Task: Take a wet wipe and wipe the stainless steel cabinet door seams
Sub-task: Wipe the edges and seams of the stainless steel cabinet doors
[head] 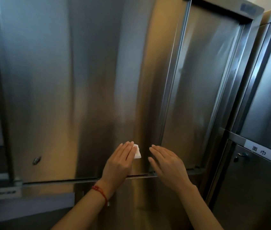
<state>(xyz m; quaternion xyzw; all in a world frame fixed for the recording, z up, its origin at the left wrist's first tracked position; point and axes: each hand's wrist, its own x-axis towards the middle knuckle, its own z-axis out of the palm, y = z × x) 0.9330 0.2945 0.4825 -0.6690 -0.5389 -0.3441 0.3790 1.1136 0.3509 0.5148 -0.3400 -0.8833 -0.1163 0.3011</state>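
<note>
My left hand [120,161] presses the wet wipe [137,151] flat-fingered on the steel door [81,88], above its bottom seam [136,176]. My right hand [166,161] lies open beside the wipe. I should fold an edge into that seam.

Head view, forward-down, close to cabinet door [85,90]

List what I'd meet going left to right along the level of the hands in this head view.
Small lock in the big steel door → left hand → white wipe → right hand → blue-tagged latch → white label.
</note>
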